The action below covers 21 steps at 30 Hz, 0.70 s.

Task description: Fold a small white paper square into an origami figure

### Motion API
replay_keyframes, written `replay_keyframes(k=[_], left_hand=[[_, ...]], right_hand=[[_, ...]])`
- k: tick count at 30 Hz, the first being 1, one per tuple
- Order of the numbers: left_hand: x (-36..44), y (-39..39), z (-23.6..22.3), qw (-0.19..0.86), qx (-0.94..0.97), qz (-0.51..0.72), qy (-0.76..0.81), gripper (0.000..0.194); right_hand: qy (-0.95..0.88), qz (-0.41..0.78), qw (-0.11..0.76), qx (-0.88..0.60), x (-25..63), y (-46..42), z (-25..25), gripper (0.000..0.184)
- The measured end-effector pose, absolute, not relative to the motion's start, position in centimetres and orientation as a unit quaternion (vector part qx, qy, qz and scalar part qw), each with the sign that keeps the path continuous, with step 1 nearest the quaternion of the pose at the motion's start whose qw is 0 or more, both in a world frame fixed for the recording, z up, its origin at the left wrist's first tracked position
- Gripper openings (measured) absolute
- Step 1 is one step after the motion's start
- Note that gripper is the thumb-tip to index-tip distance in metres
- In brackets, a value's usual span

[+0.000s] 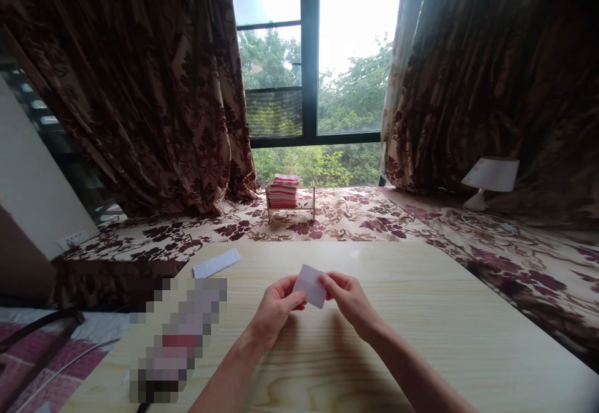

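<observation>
Left hand (277, 308) and right hand (350, 301): fingertips pinching opposite sides of one small pale paper square (309, 286), raised above a light wood-grain table (412, 338). Folded white paper strip (216, 263): on the tabletop, near its far-left edge.

The head camera is looking forward and down from the near side of the table (397, 338) — facing the window beyond it.
</observation>
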<state>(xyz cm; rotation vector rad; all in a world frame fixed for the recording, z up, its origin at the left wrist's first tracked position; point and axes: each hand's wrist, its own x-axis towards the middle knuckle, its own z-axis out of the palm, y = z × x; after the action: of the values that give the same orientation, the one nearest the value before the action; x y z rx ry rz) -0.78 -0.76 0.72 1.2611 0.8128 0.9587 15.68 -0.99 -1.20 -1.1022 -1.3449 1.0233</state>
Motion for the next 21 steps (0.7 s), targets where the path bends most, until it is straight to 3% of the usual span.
replay_keyframes(k=[8,15,21], left_hand=[[-0.7,-0.7,0.6,0.622,0.541,0.427,0.372,0.029],[-0.3,-1.0,0.3,0.616,0.518,0.434,0.404,0.044],[-0.2,-0.9,0.3,0.632,0.514,0.423,0.397,0.034]], right_hand=[[-0.573,0.488,0.486,-0.444,15.6,-1.8,-0.5,0.04],[-0.599,0.357,0.542,-0.47,15.0,-1.8,-1.4,0.022],[-0.611,0.333,0.545,-0.468,14.8,-1.9,-1.4,0.019]])
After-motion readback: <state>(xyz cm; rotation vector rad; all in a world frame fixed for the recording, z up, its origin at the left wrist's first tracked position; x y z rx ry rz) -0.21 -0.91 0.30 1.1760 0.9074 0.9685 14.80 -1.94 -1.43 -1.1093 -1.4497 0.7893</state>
